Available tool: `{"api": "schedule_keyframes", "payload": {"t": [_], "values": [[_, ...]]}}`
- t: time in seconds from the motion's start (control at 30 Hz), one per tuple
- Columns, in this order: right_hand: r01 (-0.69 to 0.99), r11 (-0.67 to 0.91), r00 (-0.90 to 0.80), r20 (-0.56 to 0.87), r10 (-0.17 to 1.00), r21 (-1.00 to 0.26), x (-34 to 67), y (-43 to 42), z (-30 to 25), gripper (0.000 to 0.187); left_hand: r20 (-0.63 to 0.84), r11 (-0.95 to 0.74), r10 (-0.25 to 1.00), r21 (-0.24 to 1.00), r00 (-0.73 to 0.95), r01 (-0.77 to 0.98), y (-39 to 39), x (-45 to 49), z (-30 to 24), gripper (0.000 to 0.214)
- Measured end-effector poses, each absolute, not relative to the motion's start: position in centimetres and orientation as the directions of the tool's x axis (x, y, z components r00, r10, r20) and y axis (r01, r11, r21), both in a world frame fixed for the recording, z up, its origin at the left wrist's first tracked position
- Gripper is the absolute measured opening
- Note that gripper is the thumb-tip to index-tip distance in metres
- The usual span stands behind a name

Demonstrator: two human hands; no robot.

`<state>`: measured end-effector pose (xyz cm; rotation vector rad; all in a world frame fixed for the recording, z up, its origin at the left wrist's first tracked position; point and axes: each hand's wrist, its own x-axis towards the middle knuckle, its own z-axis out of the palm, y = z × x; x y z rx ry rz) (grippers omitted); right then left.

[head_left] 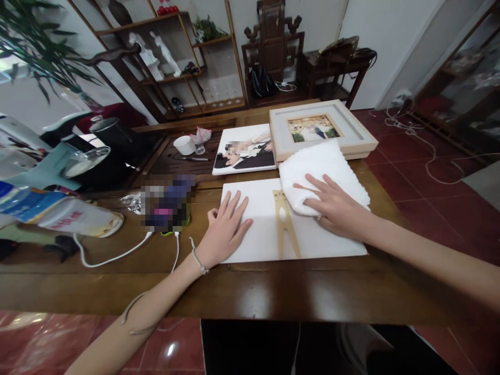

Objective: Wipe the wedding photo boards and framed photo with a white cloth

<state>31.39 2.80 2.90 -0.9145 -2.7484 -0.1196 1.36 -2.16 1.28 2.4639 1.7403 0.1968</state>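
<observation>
My left hand [229, 229] lies with its fingers spread on the left part of a white rectangular panel [253, 234]. A tan, two-legged stand piece [283, 219] with an oval hole rests on the panel's middle. My right hand [336, 208] grips a white towel [318, 169] at the panel's right side, the thumb partly tucked into a fold. The towel covers the panel's upper right corner and touches a light wooden picture frame [363, 143] behind it. To the left of that frame lies a photo panel [250, 148] showing people in wedding clothes.
Left of my hands are a pixelated device [167, 203] with white charging cables [113, 260] and a large plastic package [74, 213]. A tea tray [167, 161] holds a white cup [184, 145]. A dark pot [111, 135] stands further left. The table edge [273, 299] runs before me.
</observation>
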Motion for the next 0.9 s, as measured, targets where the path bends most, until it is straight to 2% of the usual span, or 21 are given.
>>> {"api": "schedule_keyframes", "payload": {"t": [0.37, 0.57, 0.73, 0.9], "values": [[0.587, 0.807, -0.763, 0.289, 0.578, -0.064, 31.5, -8.2, 2.8, 0.034, 0.054, -0.347, 0.937, 0.28, 0.346, 0.895, -2.1, 0.9, 1.0, 0.053], [0.55, 0.835, -0.796, 0.29, 0.532, -0.023, 32.1, -3.3, 2.5, 0.04, 0.041, -0.348, 0.936, 0.264, 0.35, 0.9, -2.1, 0.9, 1.1, 0.053], [0.549, 0.835, -0.815, 0.245, 0.524, 0.041, 31.9, 2.3, 2.8, 0.036, 0.047, -0.355, 0.933, 0.265, 0.356, 0.896, -2.0, 0.9, 1.2, 0.053], [0.547, 0.836, -0.812, 0.263, 0.521, 0.033, 31.9, 2.6, 2.9, 0.037, 0.032, -0.35, 0.935, 0.258, 0.354, 0.9, -2.1, 0.8, 1.2, 0.053]]}}
